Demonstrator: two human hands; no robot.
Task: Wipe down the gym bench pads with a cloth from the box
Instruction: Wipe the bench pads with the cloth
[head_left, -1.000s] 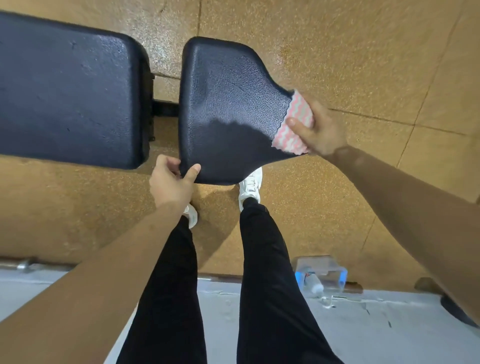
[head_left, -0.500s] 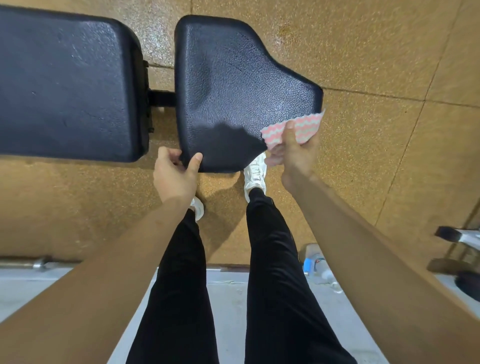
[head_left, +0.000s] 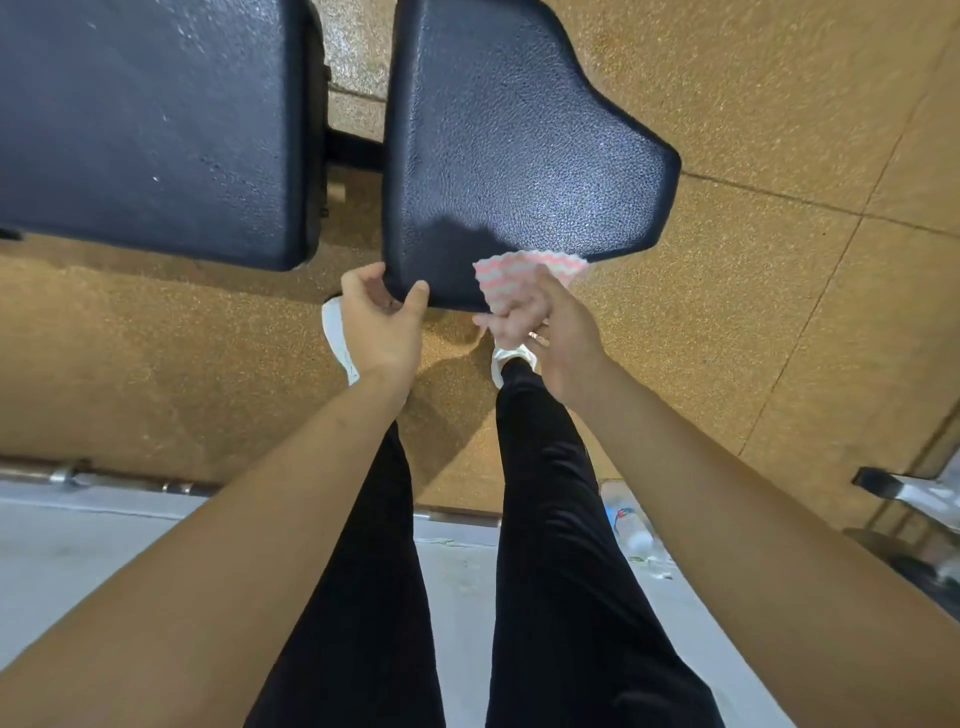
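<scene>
Edge-wiping is the step in hand, by my reading. The right hand has its grip closed on the pink-and-white cloth, fingers bunched round its lower part. The free upper part lies against the near edge of the seat pad, toward the right. The left hand grasps the pad's near left corner, thumb on top and fingers curled under, which should steady it. The longer back pad sits to the left, across a gap where the frame bar shows.

To do this well, the cloth should wrap the rim rather than brush it. Fold it over the lip so top face, side wall and underside seam are covered in one pass. Then draw it along the near edge toward the left hand with even pressure. The left hand will need to come off its corner so that patch is not missed. The grained cover will likely hold grime in its texture, so overlapping strokes should beat a single sweep. Whether the top face is damp or only glossy under the light I cannot tell. A fresh fold of cloth would suit the back pad.
</scene>
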